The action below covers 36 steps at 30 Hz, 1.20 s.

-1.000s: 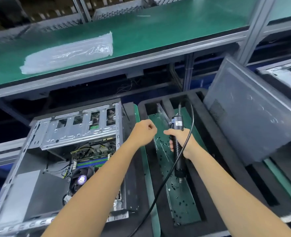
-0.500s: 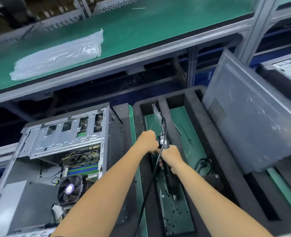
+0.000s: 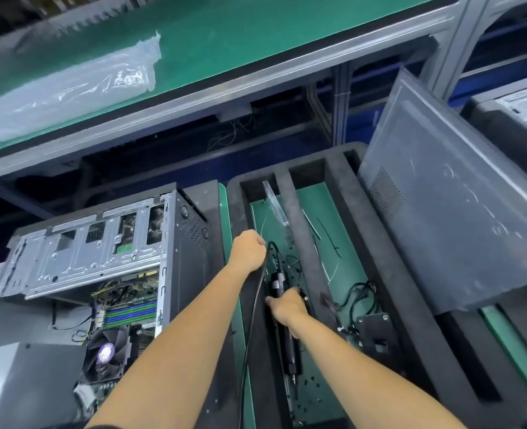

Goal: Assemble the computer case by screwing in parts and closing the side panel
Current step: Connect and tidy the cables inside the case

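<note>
R hand (image 3: 288, 308) grips the black electric screwdriver (image 3: 282, 323) round its body, fingers curled tight on it; driver lies lengthwise in the left slot of the black foam tray (image 3: 342, 243), bit end toward the camera, cord end away; small black screws (image 3: 310, 385) scattered on the green slot floor near the bit.

L hand (image 3: 249, 249) is curled into a fist at the slot's left edge, just above the driver; the black power cord (image 3: 251, 314) runs right under it & down toward the camera; cannot tell if the fingers actually pinch the cord or hold nothing, knuckles hide them.

Computer case (image 3: 101, 274) sits left of the tray, side open & facing up; drive cage w/ cutouts at the far end, motherboard w/ green/blue RAM sticks mid, CPU fan (image 3: 107, 351) nearer the camera; grey PSU block at near-left corner. Case is just beside the L forearm, apart from both hands.

Side panel (image 3: 454, 218), dark grey w/ a mesh vent patch, leans tilted on the tray's right part, off the case, well apart from both hands.

2nd slot of the tray holds black cable ties, a bundle of black wires (image 3: 358, 295) & a small black bracket-like part (image 3: 375, 331); a clear plastic strip (image 3: 276, 207) stands against the divider at the far end.

Above: green-topped shelf (image 3: 225, 41) on an aluminium frame; a clear plastic bag (image 3: 70, 88) lies on it, left; another case partly in view at far right edge.
</note>
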Each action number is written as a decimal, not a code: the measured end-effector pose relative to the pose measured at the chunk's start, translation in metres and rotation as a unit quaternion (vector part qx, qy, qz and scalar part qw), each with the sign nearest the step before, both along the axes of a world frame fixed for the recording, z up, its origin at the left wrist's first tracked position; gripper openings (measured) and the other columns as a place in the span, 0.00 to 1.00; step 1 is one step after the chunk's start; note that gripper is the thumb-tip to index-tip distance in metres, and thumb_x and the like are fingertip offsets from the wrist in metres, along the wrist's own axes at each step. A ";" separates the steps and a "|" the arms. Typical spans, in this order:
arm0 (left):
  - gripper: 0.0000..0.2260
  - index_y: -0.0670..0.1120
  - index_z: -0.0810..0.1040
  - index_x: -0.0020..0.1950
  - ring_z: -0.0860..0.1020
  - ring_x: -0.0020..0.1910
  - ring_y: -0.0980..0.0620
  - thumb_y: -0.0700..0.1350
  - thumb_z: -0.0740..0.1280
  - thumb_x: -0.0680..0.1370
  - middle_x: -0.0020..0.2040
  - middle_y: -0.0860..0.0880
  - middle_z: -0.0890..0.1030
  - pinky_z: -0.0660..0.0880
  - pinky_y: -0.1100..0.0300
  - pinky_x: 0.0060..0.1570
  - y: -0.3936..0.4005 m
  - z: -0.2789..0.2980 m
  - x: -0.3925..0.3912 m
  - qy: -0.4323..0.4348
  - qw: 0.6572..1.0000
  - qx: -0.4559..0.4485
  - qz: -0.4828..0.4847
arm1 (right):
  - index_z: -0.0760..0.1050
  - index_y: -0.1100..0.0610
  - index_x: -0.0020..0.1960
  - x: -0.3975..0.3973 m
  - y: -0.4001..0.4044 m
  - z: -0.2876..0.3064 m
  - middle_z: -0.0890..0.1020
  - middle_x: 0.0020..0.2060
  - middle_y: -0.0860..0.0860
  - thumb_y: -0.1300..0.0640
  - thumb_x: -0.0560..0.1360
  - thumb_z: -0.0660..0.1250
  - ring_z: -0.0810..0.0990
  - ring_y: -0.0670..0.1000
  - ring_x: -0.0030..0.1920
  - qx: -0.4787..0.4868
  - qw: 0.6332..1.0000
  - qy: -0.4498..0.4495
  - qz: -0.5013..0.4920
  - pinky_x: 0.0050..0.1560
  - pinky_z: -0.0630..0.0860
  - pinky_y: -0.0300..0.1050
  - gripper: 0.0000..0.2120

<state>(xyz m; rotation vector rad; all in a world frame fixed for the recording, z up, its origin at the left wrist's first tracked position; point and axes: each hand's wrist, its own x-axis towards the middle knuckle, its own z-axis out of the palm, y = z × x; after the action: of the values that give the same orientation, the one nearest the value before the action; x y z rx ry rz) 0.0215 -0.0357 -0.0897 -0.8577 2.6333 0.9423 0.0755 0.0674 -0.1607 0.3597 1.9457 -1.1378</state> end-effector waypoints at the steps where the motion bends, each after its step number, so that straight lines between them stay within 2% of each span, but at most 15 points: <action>1: 0.12 0.39 0.79 0.53 0.75 0.51 0.47 0.33 0.58 0.76 0.54 0.45 0.78 0.72 0.58 0.49 -0.001 0.000 0.000 0.027 0.999 -0.014 0.029 | 0.54 0.65 0.75 0.002 0.000 -0.002 0.69 0.72 0.60 0.52 0.81 0.66 0.72 0.59 0.69 0.011 1.000 -0.010 0.007 0.63 0.71 0.47 0.32; 3: 0.10 0.41 0.76 0.52 0.73 0.47 0.50 0.34 0.58 0.76 0.50 0.48 0.76 0.71 0.58 0.45 -0.003 0.002 -0.001 0.102 0.991 -0.032 0.074 | 0.51 0.67 0.77 0.004 -0.001 -0.003 0.66 0.74 0.60 0.51 0.81 0.64 0.69 0.59 0.72 0.029 0.999 -0.014 0.021 0.67 0.68 0.47 0.34; 5: 0.09 0.44 0.75 0.50 0.75 0.43 0.49 0.35 0.57 0.77 0.46 0.48 0.78 0.74 0.55 0.42 -0.001 0.002 -0.005 0.131 0.991 -0.019 0.030 | 0.51 0.67 0.76 0.003 -0.002 -0.003 0.66 0.74 0.61 0.51 0.82 0.64 0.69 0.59 0.72 0.041 0.999 -0.011 0.033 0.67 0.68 0.47 0.34; 8: 0.08 0.44 0.75 0.49 0.76 0.41 0.47 0.36 0.58 0.76 0.45 0.46 0.78 0.76 0.53 0.43 0.010 -0.002 -0.005 0.095 0.992 -0.026 -0.081 | 0.52 0.65 0.77 0.004 -0.001 0.000 0.67 0.73 0.60 0.50 0.82 0.64 0.71 0.58 0.70 0.045 0.997 -0.017 0.053 0.64 0.70 0.46 0.33; 12: 0.09 0.42 0.76 0.50 0.76 0.47 0.46 0.34 0.59 0.74 0.50 0.46 0.77 0.76 0.52 0.48 0.009 -0.013 0.002 0.029 0.992 -0.047 -0.113 | 0.49 0.65 0.78 0.004 0.002 0.003 0.68 0.73 0.60 0.50 0.82 0.62 0.71 0.58 0.70 0.065 0.993 -0.010 0.101 0.63 0.71 0.46 0.34; 15: 0.10 0.41 0.77 0.50 0.76 0.50 0.45 0.33 0.59 0.74 0.52 0.44 0.78 0.76 0.52 0.50 0.006 -0.017 0.004 0.006 0.987 -0.069 -0.147 | 0.58 0.65 0.74 0.002 0.007 0.005 0.73 0.68 0.60 0.50 0.81 0.64 0.75 0.57 0.65 0.083 0.986 -0.006 0.147 0.59 0.73 0.44 0.30; 17: 0.11 0.41 0.77 0.50 0.76 0.49 0.45 0.32 0.59 0.73 0.52 0.44 0.78 0.76 0.52 0.49 0.005 -0.016 0.003 0.012 0.990 -0.075 -0.121 | 0.68 0.64 0.69 0.001 0.010 0.008 0.77 0.61 0.58 0.53 0.80 0.63 0.78 0.55 0.54 0.091 0.979 -0.012 0.183 0.52 0.77 0.43 0.21; 19: 0.11 0.40 0.77 0.50 0.76 0.47 0.44 0.31 0.59 0.72 0.51 0.43 0.77 0.76 0.52 0.47 0.002 -0.015 0.001 0.019 0.994 -0.076 -0.079 | 0.70 0.64 0.67 0.003 0.009 0.011 0.78 0.61 0.58 0.55 0.80 0.60 0.79 0.55 0.50 0.109 0.969 -0.020 0.223 0.44 0.75 0.43 0.20; 21: 0.10 0.39 0.76 0.49 0.75 0.45 0.44 0.31 0.60 0.72 0.49 0.43 0.77 0.74 0.53 0.43 0.000 -0.013 -0.001 0.024 0.991 -0.103 -0.084 | 0.65 0.65 0.72 0.004 0.007 0.010 0.76 0.64 0.58 0.55 0.80 0.59 0.80 0.55 0.56 0.132 0.964 -0.017 0.232 0.43 0.74 0.42 0.24; 24: 0.09 0.38 0.76 0.48 0.75 0.47 0.44 0.31 0.60 0.73 0.49 0.43 0.77 0.73 0.53 0.42 -0.001 -0.009 0.002 0.035 0.986 -0.129 -0.096 | 0.54 0.65 0.77 0.005 0.005 0.015 0.72 0.69 0.59 0.57 0.79 0.61 0.77 0.57 0.64 0.175 0.951 0.007 0.255 0.53 0.76 0.44 0.31; 25: 0.09 0.38 0.76 0.48 0.75 0.47 0.44 0.31 0.60 0.73 0.49 0.43 0.77 0.74 0.52 0.43 -0.001 -0.007 0.001 0.032 0.988 -0.118 -0.090 | 0.60 0.64 0.76 0.004 0.004 0.017 0.74 0.68 0.59 0.59 0.79 0.62 0.78 0.57 0.64 0.187 0.942 0.031 0.275 0.52 0.76 0.45 0.28; 27: 0.08 0.38 0.77 0.45 0.76 0.44 0.43 0.32 0.60 0.73 0.46 0.44 0.78 0.76 0.53 0.43 -0.002 0.003 -0.001 0.024 0.991 -0.099 -0.085 | 0.75 0.62 0.60 0.002 0.004 0.025 0.79 0.61 0.58 0.63 0.76 0.63 0.81 0.58 0.58 0.188 0.932 0.079 0.299 0.45 0.76 0.45 0.13; 29: 0.06 0.40 0.75 0.39 0.73 0.38 0.45 0.33 0.60 0.72 0.40 0.45 0.76 0.74 0.56 0.39 -0.008 0.018 -0.005 0.024 0.991 -0.098 -0.092 | 0.73 0.61 0.47 -0.001 0.004 0.037 0.81 0.55 0.57 0.63 0.75 0.64 0.81 0.59 0.55 0.185 0.930 0.127 0.291 0.43 0.74 0.45 0.02; 34: 0.09 0.43 0.76 0.37 0.75 0.39 0.44 0.36 0.59 0.75 0.40 0.44 0.78 0.73 0.57 0.39 -0.034 0.057 0.002 0.046 0.994 -0.084 -0.058 | 0.67 0.58 0.41 -0.014 0.008 0.060 0.77 0.44 0.55 0.62 0.76 0.62 0.75 0.57 0.43 0.129 0.948 0.198 0.214 0.39 0.70 0.45 0.06; 36: 0.10 0.43 0.79 0.39 0.78 0.42 0.45 0.37 0.59 0.74 0.43 0.46 0.81 0.75 0.57 0.43 -0.042 0.068 0.007 0.074 0.993 -0.062 -0.063 | 0.71 0.61 0.45 -0.022 0.012 0.065 0.77 0.44 0.56 0.63 0.76 0.61 0.77 0.59 0.45 0.109 0.954 0.216 0.175 0.42 0.74 0.46 0.02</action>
<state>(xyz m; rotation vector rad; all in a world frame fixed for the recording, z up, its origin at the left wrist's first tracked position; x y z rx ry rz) 0.0286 -0.0774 -0.0213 -0.6616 2.8591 0.8484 0.0536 0.0795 -0.0957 -0.1377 2.4077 -0.8159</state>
